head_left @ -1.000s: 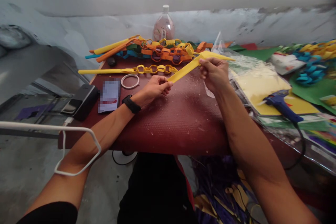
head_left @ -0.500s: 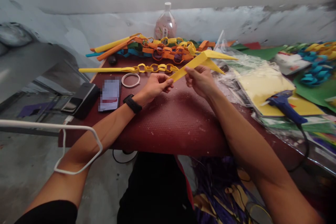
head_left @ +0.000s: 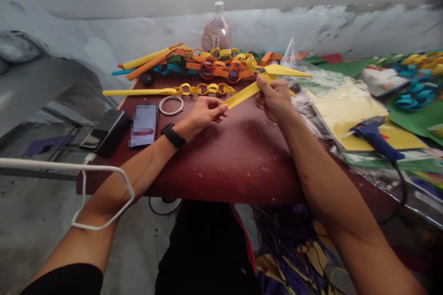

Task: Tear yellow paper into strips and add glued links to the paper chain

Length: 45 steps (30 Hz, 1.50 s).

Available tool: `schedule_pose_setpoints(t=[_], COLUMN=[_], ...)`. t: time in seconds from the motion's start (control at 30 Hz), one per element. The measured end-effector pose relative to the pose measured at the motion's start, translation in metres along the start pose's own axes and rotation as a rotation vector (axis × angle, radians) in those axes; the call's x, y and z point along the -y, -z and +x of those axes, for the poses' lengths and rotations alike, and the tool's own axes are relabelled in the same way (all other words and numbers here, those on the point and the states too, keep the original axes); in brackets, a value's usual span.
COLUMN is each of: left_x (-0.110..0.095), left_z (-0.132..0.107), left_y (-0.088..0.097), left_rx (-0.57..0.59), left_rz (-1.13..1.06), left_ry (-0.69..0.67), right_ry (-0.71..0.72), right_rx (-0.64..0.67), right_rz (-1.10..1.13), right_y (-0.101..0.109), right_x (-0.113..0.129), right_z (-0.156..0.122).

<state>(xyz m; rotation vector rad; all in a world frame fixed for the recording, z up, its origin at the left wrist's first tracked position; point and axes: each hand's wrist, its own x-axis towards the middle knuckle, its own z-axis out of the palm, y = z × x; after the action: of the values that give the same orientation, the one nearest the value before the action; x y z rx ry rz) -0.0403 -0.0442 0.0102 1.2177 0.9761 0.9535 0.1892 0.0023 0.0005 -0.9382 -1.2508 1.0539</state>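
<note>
The left hand [head_left: 206, 113] pinched one end of a yellow paper strip [head_left: 242, 97]; the right hand [head_left: 274, 98] gripped it farther along, slanted above the dark red table [head_left: 224, 161]. Beyond the right hand the strip seemed folded, though partly hidden. A yellow paper chain [head_left: 168, 91] lay behind the left hand.

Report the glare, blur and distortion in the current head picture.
Head view, top: a bright, washed-out band; head view, left: the phone screen is pixelated; head view, middle: the red tabletop shows soft sheen, the yellow strip reads fairly clearly; head view, right: the blue paper chain looks soft.
</note>
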Motion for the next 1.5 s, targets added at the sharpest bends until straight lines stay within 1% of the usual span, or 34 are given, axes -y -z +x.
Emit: schedule_pose_setpoints(t=[0.2,0.4,0.47,0.63,0.73,0.9,1.0,1.1,1.2,1.3,1.37,1.43,1.5], left_x=[0.0,0.001,-0.001,-0.003,0.0,0.003,0.003,0.002,0.001,0.001,0.0,-0.002,-0.004], left_z=[0.0,0.0,-0.002,-0.004,-0.003,0.001,0.002,0.002,0.003,0.004,0.004,0.003,0.001], left_y=[0.003,0.004,0.003,0.001,0.002,0.007,0.007,0.006,0.007,0.008,0.008,0.008,0.007], left_rx=[0.002,-0.004,-0.003,0.026,0.046,0.046,0.043,0.048,0.031,-0.01,-0.025,-0.01,0.037], left_rz=[0.003,0.009,0.029,0.07,0.064,0.075,0.085,0.09,0.075,0.038,0.001,-0.045,-0.087], left_ry=[0.01,0.002,-0.001,-0.017,-0.055,-0.108,-0.104,-0.112,-0.122,-0.113,-0.095,-0.061,-0.011], right_ry=[0.008,0.094,0.089,-0.013,-0.049,-0.108,-0.078,-0.034,-0.025,-0.045,-0.088,-0.145,-0.186], right_rx=[-0.041,-0.084,-0.048,0.142,0.206,0.292,0.348,0.352,0.333,0.276,0.254,0.29,0.368], right_rz=[-0.05,-0.088,-0.068,-0.012,-0.002,-0.002,-0.017,-0.035,-0.026,0.001,0.007,0.025,0.045], right_y=[0.0,0.005,0.005,-0.005,-0.007,0.0,0.005,0.008,0.009,0.009,0.007,0.004,0.001], right_x=[-0.002,0.003,0.005,0.008,0.009,0.012,0.014,0.016,0.018,0.021,0.023,0.024,0.022], right_z=[0.002,0.002,0.0,-0.01,-0.014,-0.014,-0.013,-0.012,-0.011,-0.011,-0.013,-0.017,-0.02])
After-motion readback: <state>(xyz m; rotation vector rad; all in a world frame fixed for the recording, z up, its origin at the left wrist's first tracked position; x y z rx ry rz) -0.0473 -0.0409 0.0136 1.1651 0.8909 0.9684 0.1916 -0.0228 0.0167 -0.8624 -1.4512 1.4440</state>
